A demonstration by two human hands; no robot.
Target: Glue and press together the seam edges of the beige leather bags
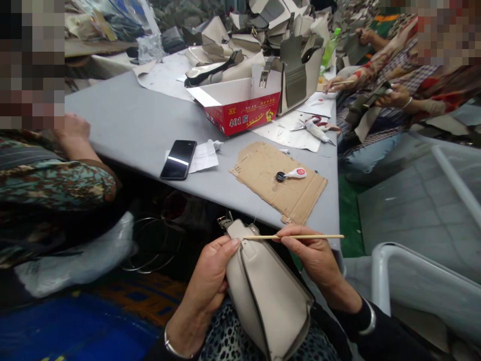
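Note:
A beige handbag with dark edge trim lies tilted across my lap. My left hand grips its upper left side, thumb pressed near the tab at the top; the fingers behind are partly hidden. Between the thumb and fingers of my right hand is a thin wooden stick, held level. Its left tip touches or hovers right by the bag's top tab, near my left thumb. A small metal buckle on a strap sticks out at the bag's top.
On the grey table are a cardboard piece with a small white glue bottle, a phone, pliers and a red box. Bags pile behind. Co-workers sit left and right; a metal rail stands at right.

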